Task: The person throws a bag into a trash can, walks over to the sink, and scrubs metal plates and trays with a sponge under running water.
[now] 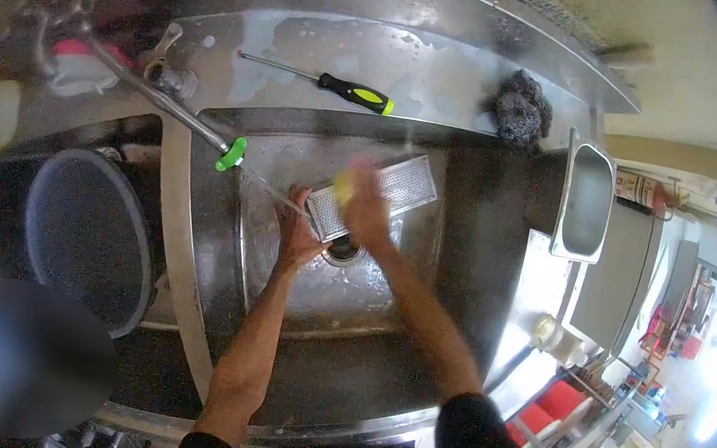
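A long rectangular perforated metal tray (pixel 411 185) is tilted over the steel sink basin (pixel 274 290). My left hand (pixel 300 232) grips its near left end. My right hand (pixel 367 211), smeared by motion, presses a yellow sponge (pixel 343 187) against the perforated face. From the tap spout (pixel 172 106) with its green nozzle (pixel 231 155), a thin stream of water runs toward my left hand and the tray's left end. Below the tray the round drain (pixel 343 249) shows in the wet sink floor.
On the back ledge lie a black and yellow-green screwdriver (pixel 355 94) and a dark scouring pad (pixel 522 109). A steel pan (pixel 586 202) rests at the right rim. In the left basin stands a large round grey container (pixel 88 235). A blurred patch covers the lower left.
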The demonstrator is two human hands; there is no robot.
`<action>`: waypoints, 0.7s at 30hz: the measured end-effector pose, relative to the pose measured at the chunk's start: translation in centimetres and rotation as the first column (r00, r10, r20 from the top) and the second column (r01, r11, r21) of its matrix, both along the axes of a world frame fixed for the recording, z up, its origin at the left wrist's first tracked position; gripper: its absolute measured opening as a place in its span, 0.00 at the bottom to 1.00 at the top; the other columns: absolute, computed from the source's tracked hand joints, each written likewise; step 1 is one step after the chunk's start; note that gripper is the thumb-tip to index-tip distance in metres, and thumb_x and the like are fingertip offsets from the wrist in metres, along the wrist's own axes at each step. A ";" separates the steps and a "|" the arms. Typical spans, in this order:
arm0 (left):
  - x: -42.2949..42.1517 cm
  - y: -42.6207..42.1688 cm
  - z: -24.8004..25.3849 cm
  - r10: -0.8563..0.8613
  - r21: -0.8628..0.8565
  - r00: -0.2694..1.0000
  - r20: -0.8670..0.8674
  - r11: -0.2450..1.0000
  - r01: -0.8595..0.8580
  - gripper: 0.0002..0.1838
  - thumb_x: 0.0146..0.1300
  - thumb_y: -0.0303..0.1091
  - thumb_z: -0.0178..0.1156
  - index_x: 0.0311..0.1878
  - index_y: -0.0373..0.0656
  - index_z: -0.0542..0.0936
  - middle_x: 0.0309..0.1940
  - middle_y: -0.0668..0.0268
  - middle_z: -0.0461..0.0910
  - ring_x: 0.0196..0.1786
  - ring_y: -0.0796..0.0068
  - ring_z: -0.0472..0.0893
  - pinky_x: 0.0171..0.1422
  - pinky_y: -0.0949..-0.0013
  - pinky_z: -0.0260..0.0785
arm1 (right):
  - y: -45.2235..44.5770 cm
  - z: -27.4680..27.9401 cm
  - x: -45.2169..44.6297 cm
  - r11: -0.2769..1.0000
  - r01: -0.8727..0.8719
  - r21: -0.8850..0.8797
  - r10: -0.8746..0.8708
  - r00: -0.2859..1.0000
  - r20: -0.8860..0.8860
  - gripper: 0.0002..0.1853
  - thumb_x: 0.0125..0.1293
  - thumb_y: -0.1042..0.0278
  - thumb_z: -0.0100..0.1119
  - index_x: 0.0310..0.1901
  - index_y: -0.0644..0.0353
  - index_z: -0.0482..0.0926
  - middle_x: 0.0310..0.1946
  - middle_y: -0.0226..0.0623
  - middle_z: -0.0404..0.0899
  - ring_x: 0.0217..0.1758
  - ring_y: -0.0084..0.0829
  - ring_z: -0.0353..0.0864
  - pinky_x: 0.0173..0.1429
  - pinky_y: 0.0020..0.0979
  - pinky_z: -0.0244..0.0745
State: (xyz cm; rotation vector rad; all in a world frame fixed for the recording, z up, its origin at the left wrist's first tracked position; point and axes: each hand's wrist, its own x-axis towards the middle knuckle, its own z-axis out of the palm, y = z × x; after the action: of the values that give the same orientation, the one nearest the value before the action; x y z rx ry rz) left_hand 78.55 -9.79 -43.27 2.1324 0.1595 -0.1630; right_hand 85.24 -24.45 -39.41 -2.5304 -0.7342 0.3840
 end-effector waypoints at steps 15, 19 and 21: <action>-0.2 2.4 -1.5 0.015 -0.039 0.992 0.125 0.999 -0.010 0.62 0.27 0.48 0.79 0.66 0.40 0.54 0.67 0.50 0.55 0.71 0.50 0.54 0.74 0.46 0.38 | 3.1 1.7 -0.6 0.914 0.388 -0.122 -0.316 0.867 0.385 0.38 0.57 0.68 0.55 0.69 0.59 0.52 0.71 0.48 0.47 0.75 0.52 0.42 0.75 0.49 0.38; -2.2 3.3 -1.1 -0.021 -0.073 0.999 0.040 0.997 0.024 0.64 0.22 0.46 0.80 0.66 0.39 0.54 0.64 0.46 0.58 0.68 0.45 0.56 0.72 0.44 0.42 | -5.3 -2.6 0.1 0.992 -0.098 -0.075 0.112 0.974 0.200 0.33 0.61 0.62 0.54 0.66 0.64 0.57 0.69 0.55 0.52 0.73 0.52 0.47 0.75 0.47 0.40; -2.8 2.5 -1.7 0.037 -0.019 0.995 0.089 0.999 -0.035 0.65 0.21 0.46 0.80 0.66 0.39 0.54 0.64 0.47 0.59 0.68 0.46 0.57 0.71 0.43 0.41 | -8.8 0.1 0.1 0.917 0.388 -0.096 -0.323 0.859 0.397 0.29 0.67 0.61 0.45 0.66 0.67 0.57 0.69 0.56 0.50 0.72 0.55 0.50 0.73 0.50 0.46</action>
State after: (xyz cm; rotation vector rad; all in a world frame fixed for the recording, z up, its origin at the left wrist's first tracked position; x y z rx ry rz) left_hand 75.75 -7.32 -44.92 2.1141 0.1436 -0.0471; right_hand 85.30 -33.21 -39.32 -2.8682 -0.3482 -0.1796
